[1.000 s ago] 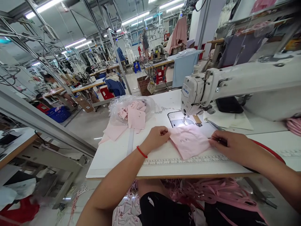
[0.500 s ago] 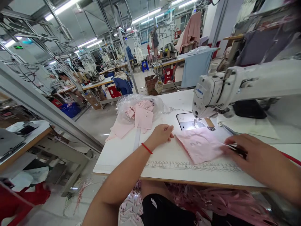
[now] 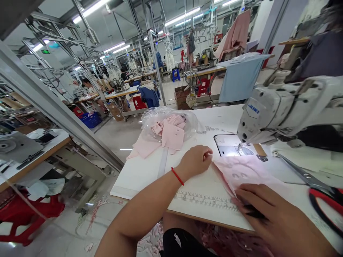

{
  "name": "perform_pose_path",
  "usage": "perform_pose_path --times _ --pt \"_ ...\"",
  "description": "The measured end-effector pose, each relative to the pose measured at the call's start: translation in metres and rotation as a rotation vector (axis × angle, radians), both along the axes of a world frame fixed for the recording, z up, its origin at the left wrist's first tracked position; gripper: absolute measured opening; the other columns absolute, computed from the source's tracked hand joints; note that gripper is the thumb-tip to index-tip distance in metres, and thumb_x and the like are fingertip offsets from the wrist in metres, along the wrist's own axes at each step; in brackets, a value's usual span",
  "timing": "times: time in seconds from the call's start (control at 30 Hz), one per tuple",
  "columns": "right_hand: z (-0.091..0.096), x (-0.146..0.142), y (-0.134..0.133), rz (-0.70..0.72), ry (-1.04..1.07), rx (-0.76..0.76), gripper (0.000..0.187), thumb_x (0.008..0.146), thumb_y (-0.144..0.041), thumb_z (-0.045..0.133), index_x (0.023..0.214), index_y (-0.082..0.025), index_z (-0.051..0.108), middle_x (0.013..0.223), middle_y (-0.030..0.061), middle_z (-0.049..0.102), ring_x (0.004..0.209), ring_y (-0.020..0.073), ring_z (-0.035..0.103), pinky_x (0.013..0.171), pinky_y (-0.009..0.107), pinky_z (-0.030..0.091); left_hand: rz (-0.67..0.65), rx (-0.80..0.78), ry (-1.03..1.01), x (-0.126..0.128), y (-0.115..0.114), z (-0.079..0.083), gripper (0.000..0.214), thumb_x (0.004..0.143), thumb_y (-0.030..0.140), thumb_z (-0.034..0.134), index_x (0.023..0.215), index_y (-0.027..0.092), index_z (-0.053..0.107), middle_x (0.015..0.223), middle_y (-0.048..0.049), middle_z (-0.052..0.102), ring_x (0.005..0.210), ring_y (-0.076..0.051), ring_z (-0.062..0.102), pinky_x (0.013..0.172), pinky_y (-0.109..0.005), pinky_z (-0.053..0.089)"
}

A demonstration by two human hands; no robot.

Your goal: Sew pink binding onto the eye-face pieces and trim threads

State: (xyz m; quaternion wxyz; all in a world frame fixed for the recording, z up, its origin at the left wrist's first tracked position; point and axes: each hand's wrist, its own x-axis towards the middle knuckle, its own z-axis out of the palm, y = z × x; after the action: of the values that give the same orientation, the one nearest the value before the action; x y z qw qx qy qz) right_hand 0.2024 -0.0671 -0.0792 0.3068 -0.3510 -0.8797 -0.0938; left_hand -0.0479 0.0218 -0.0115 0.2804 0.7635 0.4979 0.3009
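A: Nearest first. What's under the table edge?
B: Pink offcuts point(image 3: 148, 241) on the floor, by a black trouser leg point(image 3: 184, 244).

A: Hands?
B: Left hand point(image 3: 195, 162) rests on the table point(image 3: 136, 182), left of the JUKI sewing machine point(image 3: 257, 119). Grip's loose, fingers half curled, holding nothing. Fingertips are right at the cloth edge; can't tell if touching. Red string bracelet point(image 3: 177, 176) on that wrist.

A: Right?
B: Right hand point(image 3: 270, 217) is blurred, low on the pink fabric piece point(image 3: 241, 175), fingers pressed on top. Grip looks narrow. Something dark under the fingers point(image 3: 253, 212), can't tell what, or if it's held.

A: Where's the piece, how far along?
B: Flat on the table in front of the sewing machine, over a printed ruler scale point(image 3: 206, 200), not under the needle. No seam visible from here. More pink pieces point(image 3: 171, 134) sit on a clear plastic bag point(image 3: 154, 123), left of the sewing machine, so those are untouched.

A: Anything else?
B: Red-handled shears point(image 3: 325, 200) right of the sewing machine. Beyond it, a light blue cloth point(image 3: 239, 80) hangs over another table, and a co-worker point(image 3: 88, 85) sits far left.
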Motion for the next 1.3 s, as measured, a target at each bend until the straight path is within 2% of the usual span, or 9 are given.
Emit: perform_pose_path --times 0.07,0.13,0.27,0.5,0.7,0.9,1.1,1.17,1.3 --pt "-0.007 0.007 0.002 0.013 -0.008 -0.008 0.036 0.105 -0.023 0.046 0.120 -0.025 0.078 0.109 0.0126 0.082 0.094 0.0300 0.080 0.066 0.037 0.071 -0.063 0.082 -0.019 0.000 -0.002 0.002 0.031 0.094 0.006 0.052 0.107 0.018 0.078 0.123 -0.0130 0.077 0.113 -0.026 0.071 0.105 -0.044 0.059" --pt "-0.008 0.011 0.002 0.052 -0.029 -0.024 0.036 0.101 -0.021 0.050 0.121 -0.028 0.079 0.112 0.0102 0.082 0.095 0.0286 0.080 0.066 0.034 0.071 -0.228 0.166 -0.017 -0.001 -0.005 0.003 0.043 0.091 0.000 0.048 0.112 0.021 0.079 0.137 -0.0105 0.075 0.131 -0.025 0.068 0.119 -0.044 0.054" --pt "0.008 0.008 -0.002 0.079 -0.013 -0.011 0.034 0.095 -0.017 0.054 0.114 -0.026 0.080 0.109 0.0089 0.082 0.091 0.0259 0.079 0.059 0.030 0.068 -0.476 0.183 0.134 -0.003 -0.006 -0.001 0.047 0.092 -0.001 0.048 0.121 0.019 0.080 0.143 -0.0083 0.076 0.138 -0.023 0.069 0.126 -0.042 0.052" --pt "0.036 -0.007 -0.010 0.103 0.065 0.082 0.025 0.099 -0.015 0.053 0.101 -0.021 0.076 0.099 0.0086 0.079 0.082 0.0222 0.074 0.064 0.031 0.063 -0.499 0.075 0.217 -0.011 -0.005 0.001 0.049 0.097 0.000 0.052 0.130 0.024 0.078 0.154 -0.0052 0.070 0.147 -0.021 0.064 0.131 -0.042 0.047" --pt "0.031 -0.007 -0.014 0.144 0.045 0.078 0.022 0.103 -0.014 0.054 0.105 -0.021 0.074 0.106 0.0079 0.081 0.088 0.0231 0.072 0.074 0.035 0.062 -0.508 0.053 0.129 -0.010 -0.002 0.001 0.020 0.108 0.024 0.066 0.120 0.024 0.082 0.150 -0.0100 0.072 0.140 -0.024 0.069 0.124 -0.044 0.052" --pt "0.024 -0.006 -0.016 0.140 0.006 -0.046 0.015 0.102 -0.020 0.057 0.108 -0.021 0.071 0.122 0.0084 0.082 0.095 0.0249 0.073 0.075 0.038 0.063 -0.487 0.060 0.103 -0.012 0.001 -0.006 0.020 0.105 0.023 0.069 0.119 0.022 0.083 0.147 -0.0133 0.073 0.134 -0.025 0.071 0.121 -0.043 0.055" --pt "0.034 -0.004 -0.017 0.140 0.064 -0.035 0.018 0.104 -0.023 0.056 0.115 -0.020 0.070 0.119 0.0071 0.084 0.094 0.0238 0.076 0.074 0.035 0.064 -0.463 0.091 0.086 -0.008 -0.004 0.008 0.034 0.102 0.018 0.058 0.128 0.022 0.079 0.151 -0.0149 0.069 0.131 -0.025 0.072 0.099 -0.038 0.067" --pt "0.043 0.002 -0.020 0.144 0.120 0.012 0.020 0.105 -0.023 0.054 0.118 -0.021 0.070 0.116 0.0050 0.085 0.092 0.0222 0.077 0.075 0.033 0.064 -0.495 0.163 0.120 0.003 0.003 0.013 0.040 0.102 0.012 0.050 0.129 0.020 0.078 0.154 -0.0143 0.068 0.135 -0.025 0.070 0.110 -0.042 0.064" --pt "0.044 0.030 -0.024 0.082 0.167 0.000 0.020 0.103 -0.023 0.058 0.119 -0.027 0.069 0.112 0.0041 0.084 0.089 0.0232 0.079 0.076 0.034 0.066 -0.797 0.247 0.276 0.027 0.019 0.012 0.045 0.106 0.011 0.042 0.140 0.015 0.071 0.158 -0.0133 0.066 0.159 -0.023 0.051 0.137 -0.043 0.039"
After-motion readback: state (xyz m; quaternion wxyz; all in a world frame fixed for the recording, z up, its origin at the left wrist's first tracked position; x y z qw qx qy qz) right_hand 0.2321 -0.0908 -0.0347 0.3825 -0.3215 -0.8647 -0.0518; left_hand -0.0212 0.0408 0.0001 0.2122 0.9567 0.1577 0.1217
